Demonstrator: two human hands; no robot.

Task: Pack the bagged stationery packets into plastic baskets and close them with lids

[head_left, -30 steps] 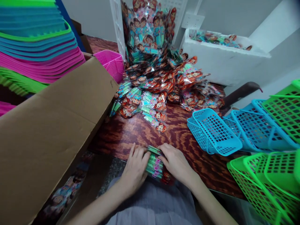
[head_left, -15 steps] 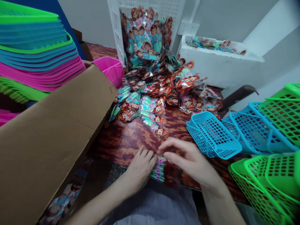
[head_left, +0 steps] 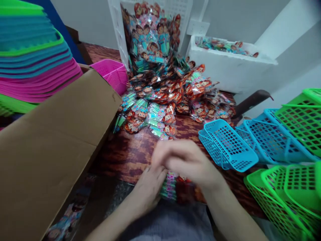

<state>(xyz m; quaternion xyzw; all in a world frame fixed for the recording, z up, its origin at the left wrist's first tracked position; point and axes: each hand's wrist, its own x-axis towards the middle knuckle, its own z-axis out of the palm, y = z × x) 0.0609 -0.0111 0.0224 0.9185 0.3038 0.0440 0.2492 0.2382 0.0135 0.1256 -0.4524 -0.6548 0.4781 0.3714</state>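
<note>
While the left hand (head_left: 147, 189), fingers together, rests against packets (head_left: 169, 187) near the table (head_left: 130, 150) edge, the right hand (head_left: 187, 160) (fingers blurred, pinch unclear) has swung left over it; left likely steadies alone.

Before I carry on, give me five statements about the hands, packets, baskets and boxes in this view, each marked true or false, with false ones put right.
1. The right hand is close to the left hand, by a row of packets. True.
2. Both hands are inside baskets. False: both are to the left of the nearest blue basket.
3. The white box at the back holds packets. True.
4. The large cardboard is on the right side. False: the cardboard flap is on the left.
5. A pink basket stands left of the packet heap. True.
</note>
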